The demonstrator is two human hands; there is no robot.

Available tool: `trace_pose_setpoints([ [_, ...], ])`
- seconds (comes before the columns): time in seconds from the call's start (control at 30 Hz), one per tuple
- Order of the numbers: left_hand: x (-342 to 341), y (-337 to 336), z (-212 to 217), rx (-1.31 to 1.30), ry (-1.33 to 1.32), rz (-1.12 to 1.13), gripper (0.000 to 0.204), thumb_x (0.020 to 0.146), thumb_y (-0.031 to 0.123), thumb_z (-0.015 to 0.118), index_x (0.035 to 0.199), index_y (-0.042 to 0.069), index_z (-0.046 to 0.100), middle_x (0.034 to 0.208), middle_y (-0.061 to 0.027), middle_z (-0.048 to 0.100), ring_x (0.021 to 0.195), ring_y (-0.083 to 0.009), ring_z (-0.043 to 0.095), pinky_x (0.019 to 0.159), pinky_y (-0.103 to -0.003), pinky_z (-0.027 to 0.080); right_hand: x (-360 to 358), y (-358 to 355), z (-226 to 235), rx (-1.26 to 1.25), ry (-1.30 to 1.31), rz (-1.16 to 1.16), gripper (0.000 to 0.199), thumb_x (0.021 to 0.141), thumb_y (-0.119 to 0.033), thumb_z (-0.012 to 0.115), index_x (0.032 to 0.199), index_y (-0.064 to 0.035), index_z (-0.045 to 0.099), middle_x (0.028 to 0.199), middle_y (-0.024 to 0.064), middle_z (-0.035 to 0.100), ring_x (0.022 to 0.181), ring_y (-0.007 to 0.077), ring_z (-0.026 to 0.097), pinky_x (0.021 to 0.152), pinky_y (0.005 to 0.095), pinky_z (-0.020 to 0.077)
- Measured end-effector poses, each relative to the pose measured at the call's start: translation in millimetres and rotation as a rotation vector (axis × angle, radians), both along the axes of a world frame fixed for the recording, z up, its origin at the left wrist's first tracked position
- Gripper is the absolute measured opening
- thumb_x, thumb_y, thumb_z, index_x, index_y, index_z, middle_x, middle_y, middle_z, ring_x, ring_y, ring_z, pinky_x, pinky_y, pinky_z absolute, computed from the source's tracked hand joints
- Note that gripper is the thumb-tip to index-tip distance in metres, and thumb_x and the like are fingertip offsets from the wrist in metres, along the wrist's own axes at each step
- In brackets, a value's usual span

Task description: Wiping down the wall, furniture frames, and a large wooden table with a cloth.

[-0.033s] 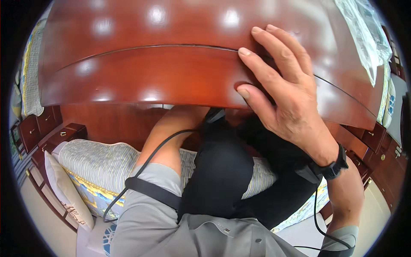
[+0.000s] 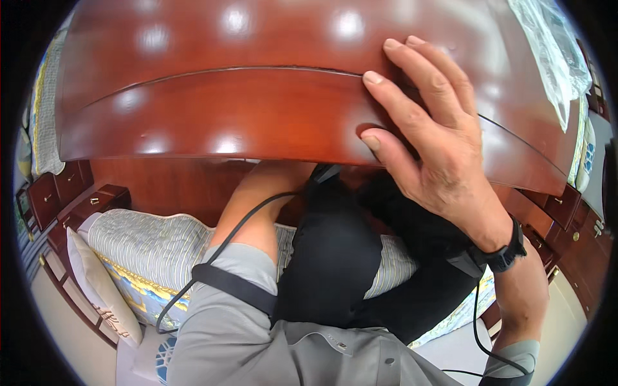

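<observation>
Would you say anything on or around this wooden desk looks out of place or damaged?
Nothing looks damaged or spilled. The right hand rests flat on the polished desk top; crumpled clear plastic lies at its far right corner.

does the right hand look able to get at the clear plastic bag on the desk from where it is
Probably yes: the right hand lies flat on the desk top, and bare wood runs between it and the plastic bag to its right.

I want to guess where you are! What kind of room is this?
Probably a bedroom or furniture room: a glossy red-brown wooden board under the right hand, a striped cushion, and small wooden drawers.
</observation>
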State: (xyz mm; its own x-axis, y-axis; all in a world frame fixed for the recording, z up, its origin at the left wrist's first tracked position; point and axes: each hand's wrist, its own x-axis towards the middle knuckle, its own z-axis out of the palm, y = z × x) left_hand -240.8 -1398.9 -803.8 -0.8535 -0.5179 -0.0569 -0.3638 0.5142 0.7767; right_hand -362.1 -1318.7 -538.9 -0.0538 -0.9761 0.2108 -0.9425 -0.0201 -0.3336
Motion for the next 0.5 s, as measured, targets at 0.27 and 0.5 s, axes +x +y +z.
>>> trace_pose_setpoints([
  [0.27, 18, -32, -11, -0.022, -0.010, 0.092, 0.052, 0.095, 0.033, 0.070, 0.137, 0.006, 0.055, 0.134, -0.0124, 0.062, 0.126, -0.0260, 0.058, 0.104, -0.041, 0.048, -29, -15, -41, -0.443, 0.257, 0.185, 0.036, 0.088, -0.026, 0.074, 0.110, 0.0028, 0.071, 0.119, 0.0285, 0.066, 0.111, 0.0470, 0.063, 0.094, 0.0517, 0.0520],
  [0.5, 118, -60, -33, -0.023, -0.157, 0.297, 0.052, 0.095, 0.034, 0.069, 0.137, 0.006, 0.056, 0.134, -0.0121, 0.062, 0.126, -0.0262, 0.058, 0.104, -0.042, 0.047, 1, -4, -1, 0.014, 0.155, 0.088, 0.036, 0.094, -0.017, 0.070, 0.127, -0.0029, 0.071, 0.143, 0.0174, 0.060, 0.135, 0.0352, 0.053, 0.113, 0.0443, 0.0425],
])
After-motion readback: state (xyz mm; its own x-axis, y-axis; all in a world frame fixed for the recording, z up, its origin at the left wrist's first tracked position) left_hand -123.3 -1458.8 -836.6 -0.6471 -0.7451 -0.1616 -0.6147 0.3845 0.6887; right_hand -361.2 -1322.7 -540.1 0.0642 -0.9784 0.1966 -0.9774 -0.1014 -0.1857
